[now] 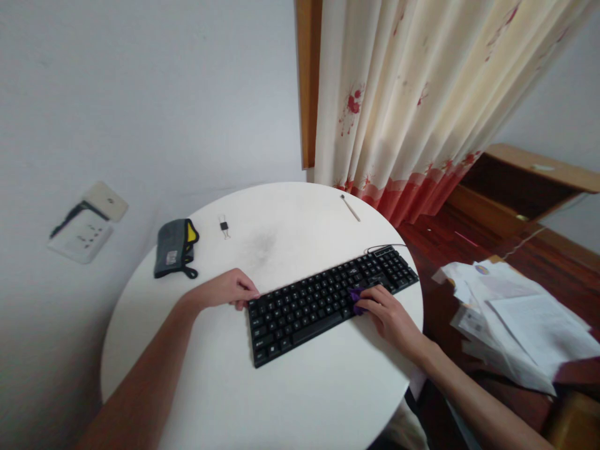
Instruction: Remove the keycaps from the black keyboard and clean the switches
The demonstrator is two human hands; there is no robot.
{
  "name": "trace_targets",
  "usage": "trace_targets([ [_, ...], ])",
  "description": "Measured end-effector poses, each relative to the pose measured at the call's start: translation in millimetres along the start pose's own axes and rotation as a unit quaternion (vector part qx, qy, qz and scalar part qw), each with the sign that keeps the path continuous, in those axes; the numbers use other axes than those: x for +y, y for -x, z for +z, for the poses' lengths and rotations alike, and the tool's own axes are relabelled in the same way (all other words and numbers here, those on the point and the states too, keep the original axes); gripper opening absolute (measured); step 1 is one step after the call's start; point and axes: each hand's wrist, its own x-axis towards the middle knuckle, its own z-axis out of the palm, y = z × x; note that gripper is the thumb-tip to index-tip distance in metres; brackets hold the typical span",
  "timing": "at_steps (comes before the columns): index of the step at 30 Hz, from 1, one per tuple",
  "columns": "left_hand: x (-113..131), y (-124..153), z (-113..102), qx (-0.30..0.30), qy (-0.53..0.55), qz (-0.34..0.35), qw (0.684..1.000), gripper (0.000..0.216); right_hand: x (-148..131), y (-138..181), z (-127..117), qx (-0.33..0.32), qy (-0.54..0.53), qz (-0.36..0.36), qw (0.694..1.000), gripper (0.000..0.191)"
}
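Note:
A black keyboard (309, 306) lies at a slant across the white round table (215, 381). My left hand (229, 289) is closed in a pinch at the keyboard's upper left corner. On the right side of the keys, my right hand (382, 309) presses a small purple cloth (356, 300) under its fingertips. The palm side of the right hand is hidden, and part of the cloth is covered by the fingers. The keyboard's thin cable leaves its far right edge.
Toward the back left are a grey pouch (173, 249) with yellow lining and a black binder clip (224, 226). A brush with a pale handle (350, 209) lies near the far edge. A dark smudge marks the tabletop. Papers (525, 319) are piled to the right, below a curtain (398, 112).

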Motion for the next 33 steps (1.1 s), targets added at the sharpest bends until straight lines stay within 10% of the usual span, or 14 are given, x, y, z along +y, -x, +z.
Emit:
trace_targets([
  [7, 0.1, 0.5, 1.1, 0.006, 0.012, -0.008, 1.000, 0.041, 18.6, -57.2, -8.3, 0.069, -0.008, 0.052, 0.996, 0.018],
  [13, -2.3, 1.3, 1.7, 0.008, 0.025, -0.007, 1.000, 0.040, 11.8, -111.7, 16.9, -0.055, -0.011, -0.001, 0.998, 0.021],
  [26, -8.0, -0.6, 2.2, 0.007, 0.033, -0.006, 0.999, 0.039, 55.4, -104.9, -9.3, -0.094, 0.060, 0.074, 0.991, 0.022],
  [33, -8.6, -1.0, 2.8, 0.011, 0.026, -0.007, 1.000, 0.039, 28.8, -111.0, 9.9, -0.088, 0.005, 0.046, 0.995, 0.022],
])
